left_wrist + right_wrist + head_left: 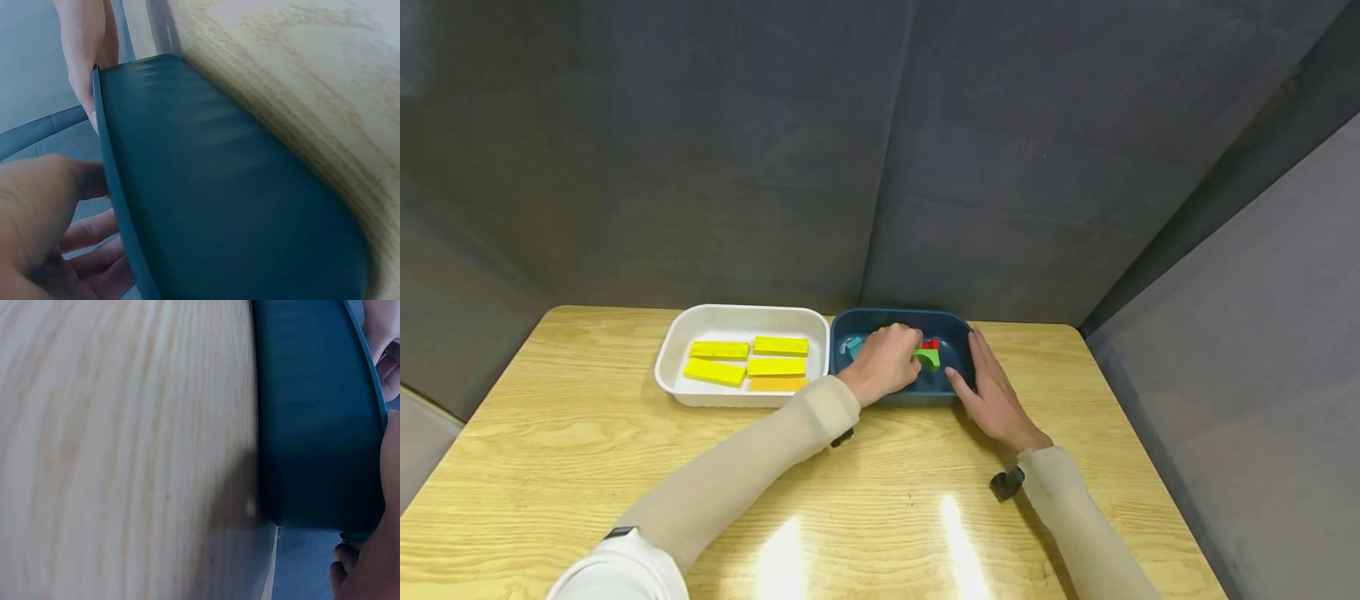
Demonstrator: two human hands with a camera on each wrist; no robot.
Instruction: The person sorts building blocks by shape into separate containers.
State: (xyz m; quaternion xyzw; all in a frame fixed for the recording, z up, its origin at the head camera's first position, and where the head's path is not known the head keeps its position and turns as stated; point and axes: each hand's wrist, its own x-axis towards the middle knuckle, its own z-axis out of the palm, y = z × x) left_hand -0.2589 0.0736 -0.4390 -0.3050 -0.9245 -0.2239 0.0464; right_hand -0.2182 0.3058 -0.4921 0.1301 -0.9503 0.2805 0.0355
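My left hand (889, 360) reaches over the front wall into a dark blue tray (895, 400). Its curled fingers and thumb pinch the left end of a green arch block (928, 358). In the left wrist view the tray wall (200, 162) hides what lies at its fingertips. My right hand (996, 396) rests on the tray's right rim, fingers straight along the outside and thumb over the inside. Behind the green block shows a red block (931, 343). A teal block (853, 347) lies at the tray's left end, partly covered by my left hand.
A white tray (673, 383) stands against the dark tray's left side, with several yellow blocks (718, 350) and an orange block (777, 384) lying in it. Both sit near the back edge of a wooden table (880, 500). Grey partitions (737, 167) rise behind and beside it.
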